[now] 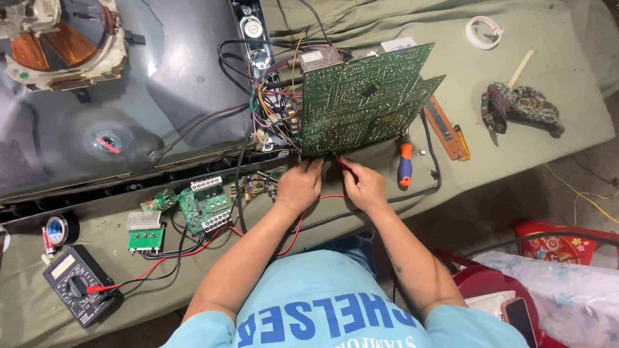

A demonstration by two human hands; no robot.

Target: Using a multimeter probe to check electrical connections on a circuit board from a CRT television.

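Under the tilted green circuit board (364, 100), left hand (298, 187) and right hand (365, 188) each pinch a thin red probe (343, 163) at its lower edge.

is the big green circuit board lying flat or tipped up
Tipped up: the big green circuit board shows its solder side, its lower edge by both hands.

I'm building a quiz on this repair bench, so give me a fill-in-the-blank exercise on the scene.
1. Both hands, left hand and right hand, work at the lower edge of the green ____.
2. The screwdriver has an orange and ____ handle.
3. The multimeter lies to the person's ____.

Answers: circuit board; blue; left
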